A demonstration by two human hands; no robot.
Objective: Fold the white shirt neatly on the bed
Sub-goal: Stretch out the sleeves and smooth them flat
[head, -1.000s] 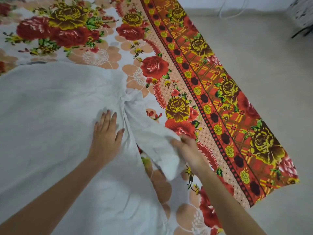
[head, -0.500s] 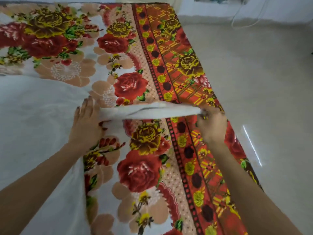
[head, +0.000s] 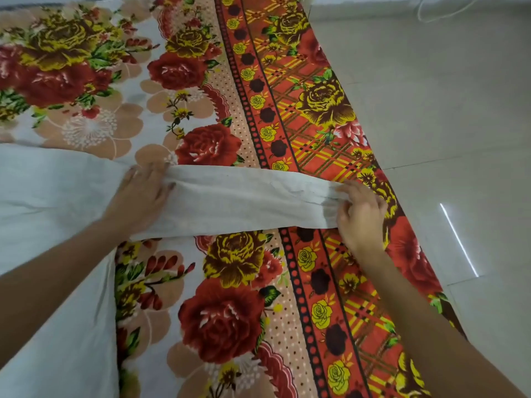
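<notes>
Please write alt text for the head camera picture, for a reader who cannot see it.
Two bare hands stretch a white shirt's sleeve sideways across a flowered bedsheet: the left hand presses near the shoulder, the right hand holds the cuff end.

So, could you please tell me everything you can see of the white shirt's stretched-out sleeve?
The white shirt's long fabric sleeve looks like thin, slightly creased cotton. It lies flat on the floral bedsheet, stretched sideways from the shirt's body towards the bed's right edge. The left hand presses flat on it where it joins the body, while the right hand has a grip on its bunched, wrinkled cuff end.
</notes>
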